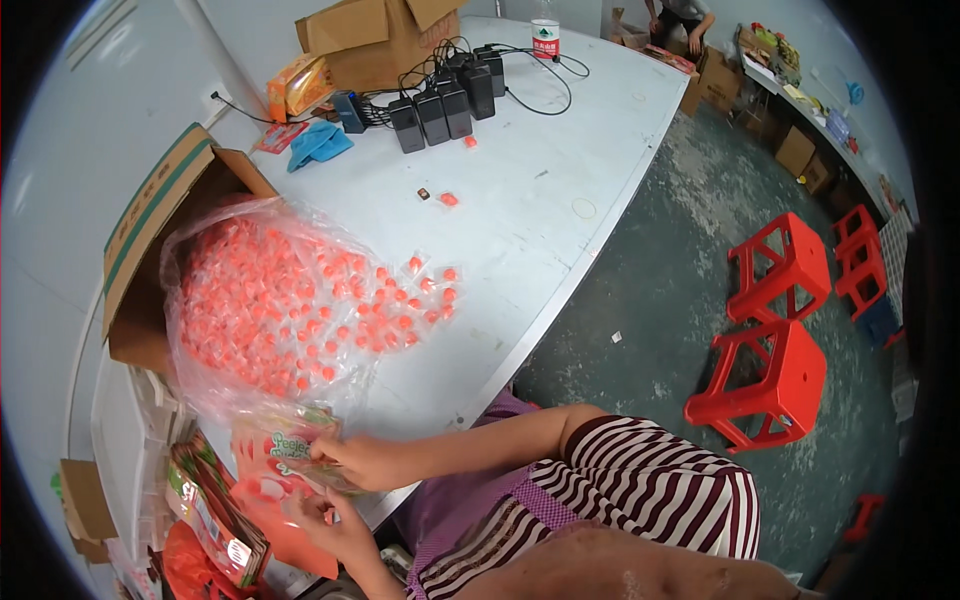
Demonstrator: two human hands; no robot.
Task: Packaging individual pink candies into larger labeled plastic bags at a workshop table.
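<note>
My right hand (352, 460) reaches across from the right and grips a flat printed pouch (285, 440), orange and green, at the table's near edge. Just below it, my left hand (335, 525) holds the lower side of the same bundle, next to an orange packet (268, 498). Right behind the hands lies a large clear plastic bag (265, 310) full of small orange sweets in clear wrappers. Several of them have spilled onto the white table (520, 220) toward its middle.
An open cardboard box (150, 240) lies behind the bag. A stack of printed pouches (215, 510) stands at lower left. Black chargers (440, 100), a blue cloth (318, 142), a carton (385, 40) and a bottle (545, 35) sit at the far end. Red stools (770, 330) stand on the floor to the right.
</note>
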